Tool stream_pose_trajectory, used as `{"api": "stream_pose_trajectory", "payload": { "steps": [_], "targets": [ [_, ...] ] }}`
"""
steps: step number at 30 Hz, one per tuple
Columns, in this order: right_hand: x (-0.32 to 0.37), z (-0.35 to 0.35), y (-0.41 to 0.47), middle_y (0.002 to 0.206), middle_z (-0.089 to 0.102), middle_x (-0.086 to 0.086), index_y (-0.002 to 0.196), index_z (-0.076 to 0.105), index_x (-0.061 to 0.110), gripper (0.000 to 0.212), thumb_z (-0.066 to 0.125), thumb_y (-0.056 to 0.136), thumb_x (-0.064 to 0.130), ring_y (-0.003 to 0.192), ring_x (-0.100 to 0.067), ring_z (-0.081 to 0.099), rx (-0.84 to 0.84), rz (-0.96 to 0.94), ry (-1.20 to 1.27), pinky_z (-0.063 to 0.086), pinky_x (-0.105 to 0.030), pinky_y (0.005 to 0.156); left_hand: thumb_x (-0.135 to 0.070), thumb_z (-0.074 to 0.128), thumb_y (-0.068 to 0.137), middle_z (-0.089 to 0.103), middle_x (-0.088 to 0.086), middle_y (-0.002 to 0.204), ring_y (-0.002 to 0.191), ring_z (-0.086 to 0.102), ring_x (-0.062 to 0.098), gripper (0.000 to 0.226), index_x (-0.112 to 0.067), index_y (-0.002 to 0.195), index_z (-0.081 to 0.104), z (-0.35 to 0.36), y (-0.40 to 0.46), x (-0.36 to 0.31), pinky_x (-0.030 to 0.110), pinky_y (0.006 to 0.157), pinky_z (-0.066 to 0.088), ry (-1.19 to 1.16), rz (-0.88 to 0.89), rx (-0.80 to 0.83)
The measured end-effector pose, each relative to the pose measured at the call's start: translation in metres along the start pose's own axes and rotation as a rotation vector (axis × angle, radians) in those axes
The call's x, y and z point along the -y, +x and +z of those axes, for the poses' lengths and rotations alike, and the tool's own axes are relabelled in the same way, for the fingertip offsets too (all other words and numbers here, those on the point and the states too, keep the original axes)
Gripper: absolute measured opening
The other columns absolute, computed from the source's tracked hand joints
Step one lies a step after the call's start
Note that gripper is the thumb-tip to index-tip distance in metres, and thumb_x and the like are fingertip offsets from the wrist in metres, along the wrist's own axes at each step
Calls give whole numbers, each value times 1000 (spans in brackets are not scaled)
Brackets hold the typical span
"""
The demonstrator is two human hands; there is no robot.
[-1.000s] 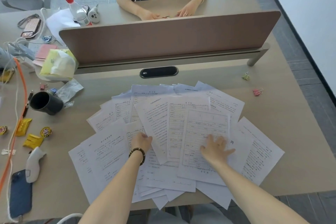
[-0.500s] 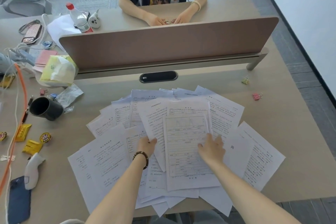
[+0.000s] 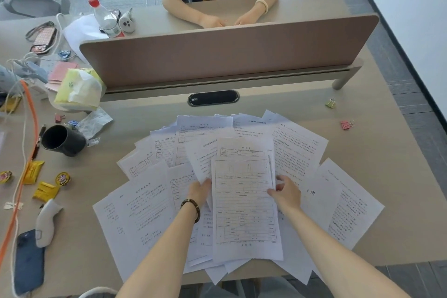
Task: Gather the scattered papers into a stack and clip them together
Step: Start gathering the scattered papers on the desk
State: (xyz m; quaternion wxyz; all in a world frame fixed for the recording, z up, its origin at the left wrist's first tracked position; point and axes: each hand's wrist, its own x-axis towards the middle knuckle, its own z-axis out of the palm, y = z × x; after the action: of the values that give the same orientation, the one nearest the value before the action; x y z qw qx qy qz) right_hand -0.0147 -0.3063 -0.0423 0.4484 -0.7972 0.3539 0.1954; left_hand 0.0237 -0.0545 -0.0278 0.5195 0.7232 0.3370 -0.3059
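The light wooden tabletop [image 3: 377,176] carries one fanned spread of white printed paper sheets [image 3: 244,201], too overlapped to count exactly. Two small binder clips lie to the right, one yellow-green [image 3: 331,103] and one pink [image 3: 346,125]. One black cup [image 3: 63,140] lies on its side at left, beside two yellow snack packets [image 3: 33,172] [image 3: 46,191].
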Motion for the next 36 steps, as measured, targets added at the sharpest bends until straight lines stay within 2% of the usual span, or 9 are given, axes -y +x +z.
{"api": "stream_pose_trajectory", "payload": {
  "steps": [5, 8, 15, 20, 26, 29, 31, 34, 36],
  "targets": [
    [-2, -2, -3, 105, 69, -4, 126, 55, 15, 32, 63, 95, 9, 94, -21, 65, -28, -17, 42, 48, -31, 83, -21, 62, 92, 70, 10, 95, 93, 65, 29, 10, -15, 85, 65, 0, 3, 3, 46, 89, 53, 15, 49, -9],
    [-7, -3, -2, 99, 69, -2, 105, 62, 12, 10, 55, 99, 10, 92, -21, 63, -47, -37, -27, 43, -26, 71, -6, 61, 92, 66, 4, 95, 93, 61, 24, 10, -15, 97, 63, -1, -1, -1, 36, 86, 53, 67, 87, -12],
    [-9, 1, -4, 85, 65, -6, 90, 62, 5, 27, 51, 104, 27, 74, -18, 55, -47, -64, -34, 38, -22, 62, 5, 45, 91, 70, 5, 101, 101, 64, 28, 32, -13, 112, 62, -5, 3, -1, 38, 86, 56, 252, 173, -3],
    [-3, 8, -5, 70, 51, -4, 77, 52, 5, 35, 46, 106, 22, 67, -19, 46, -22, -131, -76, 33, -31, 58, 15, 40, 86, 67, -2, 106, 104, 61, 22, 51, -22, 115, 58, -9, 0, -1, 35, 90, 50, 116, 151, 73],
    [1, 12, -7, 70, 45, -1, 75, 39, 14, 33, 37, 108, 19, 65, -17, 40, -5, -122, -59, 28, -30, 57, -5, 58, 91, 73, -3, 109, 105, 65, 18, 29, -18, 115, 68, -10, 2, 7, 38, 94, 53, -44, 129, 39],
    [1, 13, -7, 77, 54, -2, 82, 49, 12, 27, 40, 107, 19, 69, -15, 46, 31, -114, -31, 32, -27, 58, -19, 58, 91, 71, -4, 89, 85, 63, 18, 12, -16, 93, 69, -8, -2, 6, 31, 77, 50, -83, 114, -33],
    [0, 15, -7, 93, 64, -1, 100, 59, 12, 18, 43, 105, 18, 82, -15, 56, 71, -111, -11, 39, -21, 63, -31, 56, 91, 63, 1, 78, 77, 56, 19, 21, -15, 80, 63, -6, -1, 8, 30, 70, 46, -113, 71, -55],
    [0, 16, -10, 91, 66, 4, 99, 63, 17, 15, 49, 102, 14, 81, -8, 59, 88, -125, -33, 40, -17, 63, -53, 60, 86, 69, 0, 85, 82, 64, 19, 38, -16, 86, 67, -5, 2, 10, 36, 83, 55, -134, 44, 24],
    [-1, 17, -12, 79, 64, 5, 83, 62, 17, 19, 53, 100, 14, 72, -8, 57, 72, -137, -33, 37, -15, 57, -45, 66, 88, 74, 1, 100, 91, 67, 17, 28, -19, 101, 70, -5, -1, 8, 37, 87, 54, -136, 54, 62]
  ]
}}
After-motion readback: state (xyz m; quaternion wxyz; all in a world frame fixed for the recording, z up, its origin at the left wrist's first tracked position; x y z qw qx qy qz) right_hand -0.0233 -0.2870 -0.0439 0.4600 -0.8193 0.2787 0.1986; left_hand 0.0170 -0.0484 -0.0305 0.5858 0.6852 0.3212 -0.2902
